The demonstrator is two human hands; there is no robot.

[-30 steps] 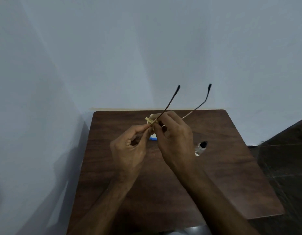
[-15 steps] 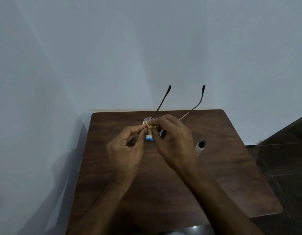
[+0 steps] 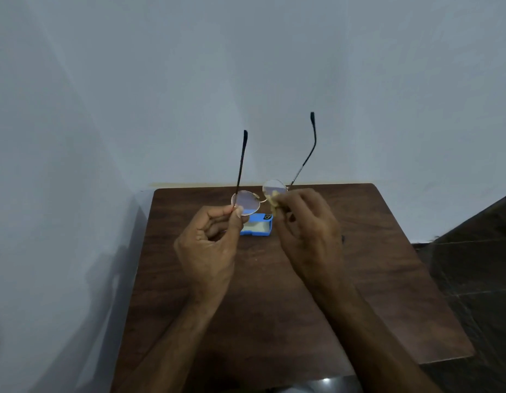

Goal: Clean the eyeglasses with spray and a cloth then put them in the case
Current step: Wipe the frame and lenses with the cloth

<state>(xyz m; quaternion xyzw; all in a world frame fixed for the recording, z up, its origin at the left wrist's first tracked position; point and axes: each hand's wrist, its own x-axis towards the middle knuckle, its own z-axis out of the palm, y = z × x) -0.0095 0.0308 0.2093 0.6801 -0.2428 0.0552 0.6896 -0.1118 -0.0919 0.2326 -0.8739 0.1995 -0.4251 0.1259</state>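
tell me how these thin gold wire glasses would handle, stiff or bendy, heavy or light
The thin gold wire-framed round eyeglasses probably flex easily: their arms and rims look very slender. Likely light too, since the left hand steadies them with just a fingertip pinch at one hinge.

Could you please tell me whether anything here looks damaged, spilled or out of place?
Nothing stands out. The left hand pinches the eyeglasses at one lens rim, the right hand holds the cloth against the other lens, and the blue case lies flat on the table with no spill visible.
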